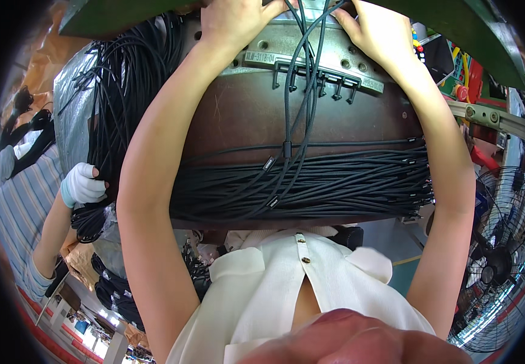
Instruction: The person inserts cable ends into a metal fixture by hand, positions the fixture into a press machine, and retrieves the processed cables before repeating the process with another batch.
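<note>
Far left, a co-worker's hand in a white knit glove (83, 185), bare fingertips poking out, is at a hanging bundle of cables (132, 91), all matte black, skinny and floppy, bunched like thick hair. Next over, the person's left hand (235, 19) is up at the top edge, thumb angled inward; the fingers are mostly cut off, so can't tell how far open it is or if it's got hold of anything.

Dead centre are the loose cables (302, 103), which cross over each other, run down from between the hands and drape across a neat row of cables (335, 179) on the brown, lightly scratched surface (232, 115). Behind them sits a silvery metal block (262, 30) with round holes, plus a black comb-like piece (317, 79) with stubby prongs, probably plastic.

My guess is the cable ends are being seated at the block, though they're out of view. Next move likely calls for untwisting that crossover and keeping the ends lined up. To the right, the right hand (382, 30) mirrors the left: thumb showing, grip impossible to tell.
</note>
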Motion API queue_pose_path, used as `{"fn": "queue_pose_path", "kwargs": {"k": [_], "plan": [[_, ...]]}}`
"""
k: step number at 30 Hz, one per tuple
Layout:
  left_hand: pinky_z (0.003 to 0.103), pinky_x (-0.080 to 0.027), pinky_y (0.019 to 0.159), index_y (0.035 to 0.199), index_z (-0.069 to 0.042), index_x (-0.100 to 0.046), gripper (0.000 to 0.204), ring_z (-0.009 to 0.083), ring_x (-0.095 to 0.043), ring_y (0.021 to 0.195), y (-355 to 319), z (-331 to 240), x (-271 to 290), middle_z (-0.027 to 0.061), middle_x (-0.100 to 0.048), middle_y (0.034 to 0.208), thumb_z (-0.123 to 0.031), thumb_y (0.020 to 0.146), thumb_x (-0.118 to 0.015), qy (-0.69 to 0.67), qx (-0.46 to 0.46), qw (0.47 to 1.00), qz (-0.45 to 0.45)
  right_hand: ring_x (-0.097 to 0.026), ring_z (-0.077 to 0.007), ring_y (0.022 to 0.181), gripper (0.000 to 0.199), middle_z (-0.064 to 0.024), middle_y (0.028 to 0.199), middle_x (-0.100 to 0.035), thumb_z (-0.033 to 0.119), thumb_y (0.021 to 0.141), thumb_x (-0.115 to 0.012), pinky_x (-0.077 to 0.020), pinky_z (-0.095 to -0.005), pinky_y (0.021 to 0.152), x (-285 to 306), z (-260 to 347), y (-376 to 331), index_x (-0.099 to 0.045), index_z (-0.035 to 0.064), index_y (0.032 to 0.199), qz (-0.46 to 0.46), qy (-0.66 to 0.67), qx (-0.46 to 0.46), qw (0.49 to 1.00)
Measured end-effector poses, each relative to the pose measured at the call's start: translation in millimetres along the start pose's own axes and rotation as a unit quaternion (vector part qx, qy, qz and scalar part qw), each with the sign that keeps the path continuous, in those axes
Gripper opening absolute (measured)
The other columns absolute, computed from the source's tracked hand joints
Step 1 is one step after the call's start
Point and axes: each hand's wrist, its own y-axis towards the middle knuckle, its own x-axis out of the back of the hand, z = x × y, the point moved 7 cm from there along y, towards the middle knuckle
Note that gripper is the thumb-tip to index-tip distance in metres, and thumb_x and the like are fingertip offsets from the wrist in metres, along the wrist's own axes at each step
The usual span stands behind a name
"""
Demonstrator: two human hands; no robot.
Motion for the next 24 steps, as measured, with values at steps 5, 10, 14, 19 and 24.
{"fn": "queue_pose_path", "kwargs": {"k": [5,10,14,19,24], "plan": [[0.041,-0.052,0.064,0.09,-0.003,-0.07,0.021,0.0316,-0.064,0.071,-5,-8,11,0.0162,-0.068,0.081,-0.022,0.082,-0.068,0.063,-0.028,0.997,-0.027,-0.064,-0.0249,0.075,0.022,-0.0152,0.082,-0.066,0.02,0.09,-0.06,-0.0512,-0.0388,0.068,3,-11,11,-0.064,0.0022,0.101,-0.035,0.165,-0.11,0.98],[0.042,-0.051,0.063,0.091,-0.003,-0.07,0.023,0.0317,-0.064,0.07,-9,-8,16,0.0156,-0.068,0.081,-0.024,0.08,-0.07,0.045,-0.028,0.998,-0.045,-0.063,-0.0252,0.078,0.027,-0.0136,0.088,-0.067,0.025,0.093,-0.055,-0.0502,-0.0372,0.07,-3,-25,4,-0.065,0.0019,0.103,0.002,0.27,-0.232,0.935],[0.042,-0.051,0.064,0.092,-0.003,-0.07,0.024,0.0319,-0.064,0.071,-9,-9,15,0.0158,-0.068,0.081,-0.024,0.08,-0.07,0.037,-0.026,0.998,-0.036,-0.064,-0.0267,0.081,0.028,-0.0164,0.092,-0.067,0.024,0.093,-0.055,-0.0507,-0.0379,0.072,-2,-27,1,-0.065,0.001,0.104,0.019,0.275,-0.248,0.929],[0.042,-0.051,0.065,0.092,-0.003,-0.069,0.024,0.0322,-0.064,0.072,-8,-7,13,0.0161,-0.068,0.082,-0.024,0.08,-0.07,0.039,-0.023,0.998,-0.032,-0.065,-0.0277,0.084,0.028,-0.0185,0.094,-0.068,0.023,0.093,-0.054,-0.0512,-0.0384,0.073,-1,-22,5,-0.065,0.0002,0.105,0.055,0.276,-0.264,0.923],[0.042,-0.051,0.065,0.092,-0.003,-0.069,0.025,0.0325,-0.064,0.072,-7,-9,15,0.0164,-0.068,0.083,-0.025,0.08,-0.071,0.039,-0.026,0.998,-0.035,-0.065,-0.0276,0.086,0.027,-0.0179,0.095,-0.067,0.022,0.093,-0.055,-0.0507,-0.038,0.075,-2,-24,1,-0.065,0.0005,0.106,0.053,0.275,-0.266,0.922]]}}
